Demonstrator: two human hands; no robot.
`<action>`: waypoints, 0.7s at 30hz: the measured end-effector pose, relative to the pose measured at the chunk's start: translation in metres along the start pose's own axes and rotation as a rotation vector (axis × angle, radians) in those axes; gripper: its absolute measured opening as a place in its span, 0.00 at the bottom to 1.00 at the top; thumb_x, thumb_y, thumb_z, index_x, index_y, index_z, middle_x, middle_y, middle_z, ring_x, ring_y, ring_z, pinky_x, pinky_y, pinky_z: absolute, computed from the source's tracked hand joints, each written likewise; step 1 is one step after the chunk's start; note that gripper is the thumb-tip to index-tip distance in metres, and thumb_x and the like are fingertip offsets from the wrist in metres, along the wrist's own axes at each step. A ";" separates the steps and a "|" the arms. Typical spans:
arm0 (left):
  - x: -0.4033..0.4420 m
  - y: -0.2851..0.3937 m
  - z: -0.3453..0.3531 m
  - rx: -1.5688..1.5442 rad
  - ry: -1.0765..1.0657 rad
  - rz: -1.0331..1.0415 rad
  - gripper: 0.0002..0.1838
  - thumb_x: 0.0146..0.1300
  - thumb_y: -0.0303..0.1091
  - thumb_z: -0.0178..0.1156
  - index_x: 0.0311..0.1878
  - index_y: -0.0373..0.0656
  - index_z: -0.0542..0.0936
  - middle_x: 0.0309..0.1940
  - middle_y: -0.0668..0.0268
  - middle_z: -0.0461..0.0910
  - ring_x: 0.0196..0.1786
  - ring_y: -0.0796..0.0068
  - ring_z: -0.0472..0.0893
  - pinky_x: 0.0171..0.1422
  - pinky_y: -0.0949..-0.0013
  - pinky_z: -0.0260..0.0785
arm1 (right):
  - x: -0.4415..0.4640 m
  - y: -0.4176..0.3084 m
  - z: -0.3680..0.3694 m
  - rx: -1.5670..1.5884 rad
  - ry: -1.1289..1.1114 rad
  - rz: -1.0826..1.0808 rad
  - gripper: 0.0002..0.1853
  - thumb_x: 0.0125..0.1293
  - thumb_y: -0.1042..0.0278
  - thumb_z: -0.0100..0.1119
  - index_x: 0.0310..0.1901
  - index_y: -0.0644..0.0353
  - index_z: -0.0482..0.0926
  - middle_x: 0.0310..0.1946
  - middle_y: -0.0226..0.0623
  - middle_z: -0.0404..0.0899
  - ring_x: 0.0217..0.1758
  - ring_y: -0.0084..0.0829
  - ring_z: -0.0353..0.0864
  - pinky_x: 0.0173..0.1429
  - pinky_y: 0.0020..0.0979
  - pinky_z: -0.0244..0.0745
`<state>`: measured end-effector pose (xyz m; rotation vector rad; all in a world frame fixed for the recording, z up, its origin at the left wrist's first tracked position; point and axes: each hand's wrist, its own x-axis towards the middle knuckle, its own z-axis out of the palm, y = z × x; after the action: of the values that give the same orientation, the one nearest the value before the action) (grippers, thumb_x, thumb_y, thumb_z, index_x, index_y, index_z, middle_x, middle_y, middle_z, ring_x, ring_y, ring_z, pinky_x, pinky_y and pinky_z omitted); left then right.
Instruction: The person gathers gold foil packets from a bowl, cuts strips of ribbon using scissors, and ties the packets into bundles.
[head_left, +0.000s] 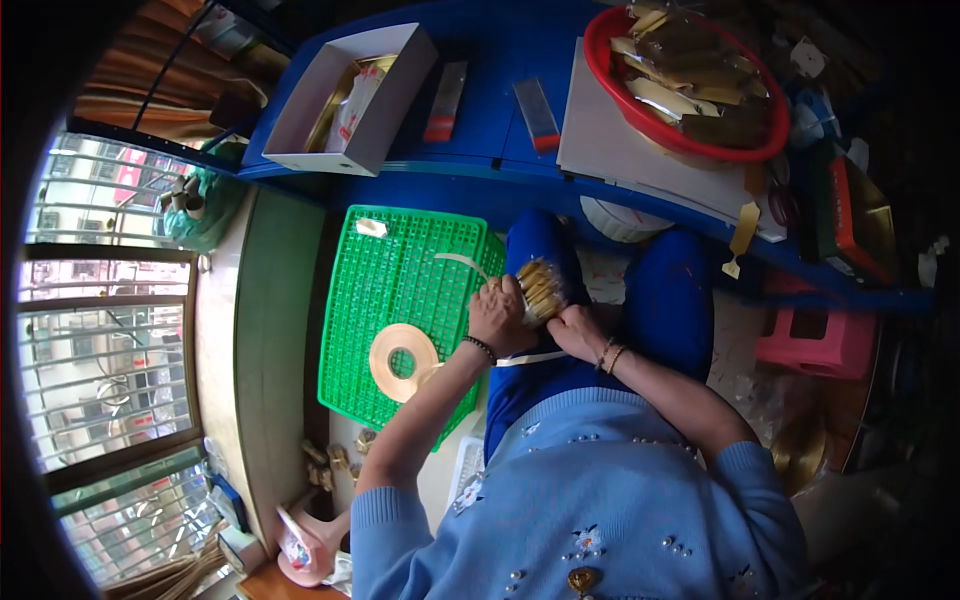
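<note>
A bundle of slim yellow-brown pieces in clear wrapping [541, 284] is held over my lap. My left hand [499, 314] is closed around its left side. At its lower right edge my right hand [580, 331] is closed, its fingers pressed against the bundle; the fingertips are partly hidden. A pale flat strip [462, 259] sticks out beyond my left hand, and another length of strip [530, 358] runs below the hands. To the left, a roll of pale tape [385, 364] lies flat on an upturned-looking green plastic basket [400, 270].
On the blue table [480, 130] stand a white box [390, 110] and a red basin [603, 75] of wrapped brown pieces. Two small clear packs with red ends lie between them. A pink stool [835, 345] is at right, a barred window [110, 350] at left.
</note>
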<state>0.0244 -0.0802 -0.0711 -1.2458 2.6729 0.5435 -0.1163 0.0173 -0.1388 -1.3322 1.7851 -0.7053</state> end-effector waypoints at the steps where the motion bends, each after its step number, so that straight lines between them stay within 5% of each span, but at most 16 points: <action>1: 0.002 -0.002 0.002 -0.026 -0.015 -0.022 0.39 0.35 0.51 0.71 0.47 0.35 0.67 0.45 0.47 0.74 0.51 0.50 0.75 0.55 0.56 0.67 | 0.001 0.001 -0.001 0.020 -0.012 0.014 0.11 0.59 0.67 0.49 0.30 0.63 0.80 0.25 0.54 0.78 0.29 0.50 0.81 0.34 0.42 0.74; 5: 0.021 -0.005 0.004 -0.091 -0.119 -0.135 0.40 0.32 0.51 0.71 0.46 0.34 0.68 0.45 0.48 0.76 0.52 0.53 0.77 0.57 0.60 0.70 | -0.012 -0.029 -0.019 -0.020 0.000 -0.093 0.09 0.59 0.66 0.50 0.28 0.61 0.78 0.24 0.55 0.77 0.31 0.55 0.79 0.36 0.49 0.73; 21: 0.044 0.001 0.008 -0.043 -0.235 -0.167 0.44 0.31 0.51 0.72 0.49 0.31 0.68 0.47 0.47 0.76 0.55 0.53 0.76 0.59 0.62 0.70 | -0.046 -0.031 -0.038 0.240 0.004 -0.217 0.09 0.63 0.70 0.51 0.27 0.64 0.74 0.24 0.56 0.76 0.33 0.54 0.79 0.29 0.45 0.72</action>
<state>-0.0054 -0.1078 -0.0908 -1.3115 2.3528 0.6792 -0.1253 0.0510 -0.0814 -1.3706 1.5164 -1.0073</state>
